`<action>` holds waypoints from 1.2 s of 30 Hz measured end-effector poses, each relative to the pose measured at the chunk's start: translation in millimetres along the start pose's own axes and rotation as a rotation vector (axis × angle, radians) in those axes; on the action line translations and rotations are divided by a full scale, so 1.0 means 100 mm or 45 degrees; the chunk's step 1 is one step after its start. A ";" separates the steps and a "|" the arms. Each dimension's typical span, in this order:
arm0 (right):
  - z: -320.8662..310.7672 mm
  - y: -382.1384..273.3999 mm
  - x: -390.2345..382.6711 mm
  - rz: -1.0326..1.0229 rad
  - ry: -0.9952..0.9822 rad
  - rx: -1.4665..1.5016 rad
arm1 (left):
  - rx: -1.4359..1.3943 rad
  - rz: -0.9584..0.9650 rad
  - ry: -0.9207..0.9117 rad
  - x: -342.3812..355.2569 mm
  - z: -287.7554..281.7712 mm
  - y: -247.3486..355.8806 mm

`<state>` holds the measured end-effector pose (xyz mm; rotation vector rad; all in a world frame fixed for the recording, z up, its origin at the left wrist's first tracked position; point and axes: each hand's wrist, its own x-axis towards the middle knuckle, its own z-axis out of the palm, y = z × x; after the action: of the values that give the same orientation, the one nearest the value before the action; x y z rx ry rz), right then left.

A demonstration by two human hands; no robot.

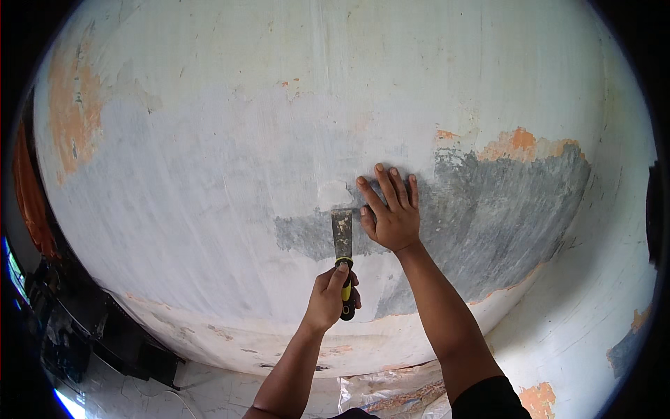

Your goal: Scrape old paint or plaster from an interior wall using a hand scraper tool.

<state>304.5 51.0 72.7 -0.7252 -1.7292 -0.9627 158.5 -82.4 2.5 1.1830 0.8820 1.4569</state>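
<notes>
At the far left of the head view we see an orange patch [73, 115] where paint has come off the wall [209, 140], and dark objects [105, 335] on the floor below it; we cannot tell what they are.

Moving right, the wall carries a broad pale skim coat. Near the middle, our left hand [329, 297] holds the putty knife [343, 255]. The grip is closed around the yellow-and-black handle, thumb laid along its top. The blade points upward and lies against the wall at the left end of a grey patch [502, 209], just below a small white dab of filler [335, 194].

We judge the knife to be light, with a thin steel blade that flexes under pressure; the handle looks rubbery and non-slip. We take hold at the handle only, well clear of the blade edge.

Just right of the blade, our right hand [391, 213] rests flat on the wall, fingers spread and upward, holding nothing.

Further right, the grey patch is bordered above by orange flakes [520, 143]. Crumpled plastic sheeting [391, 391] lies at the wall's foot.
</notes>
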 end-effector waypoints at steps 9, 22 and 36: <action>0.02 -0.01 -0.02 0.003 -0.003 -0.014 | -0.009 -0.022 -0.005 0.00 -0.01 -0.01; 0.02 0.00 -0.03 -0.003 -0.021 0.001 | -0.008 0.009 -0.003 0.01 0.06 0.04; 0.03 -0.02 0.00 -0.005 0.014 0.013 | 0.042 -0.019 -0.014 0.03 -0.07 -0.07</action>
<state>301.5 52.5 71.5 -0.7092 -1.7256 -0.9577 153.0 -77.9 -4.9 1.2049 0.9083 1.4271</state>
